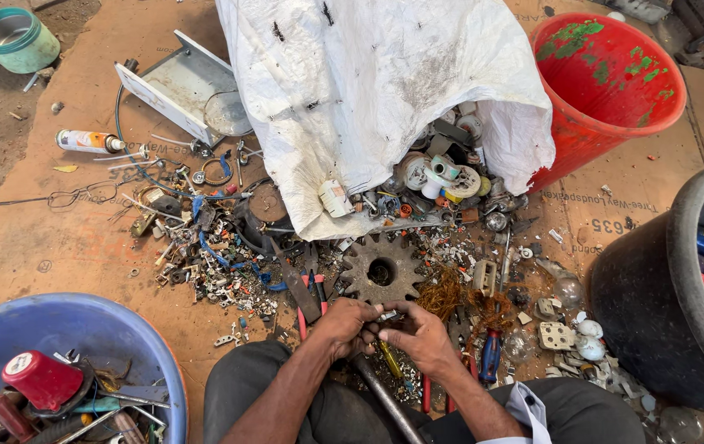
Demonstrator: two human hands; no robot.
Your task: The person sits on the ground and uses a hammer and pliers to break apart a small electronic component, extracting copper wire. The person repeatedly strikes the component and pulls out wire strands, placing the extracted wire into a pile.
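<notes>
Both hands meet low-centre, just below the gear [381, 269]: left hand [345, 326] and right hand [419, 335] fingers pinched together on a small scrap piece [388, 316]. Best w/ firm grip, short twists, elbows braced on knees.

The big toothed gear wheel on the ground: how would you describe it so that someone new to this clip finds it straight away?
Start at the white sack spilling scrap onto the cardboard. Just below its open mouth, directly beyond the person's left hand and right hand, lies the gear. It is a flat, dark, rusty disc with blunt teeth all round and a round centre hole, far larger than the small scrap bits around it.
</notes>
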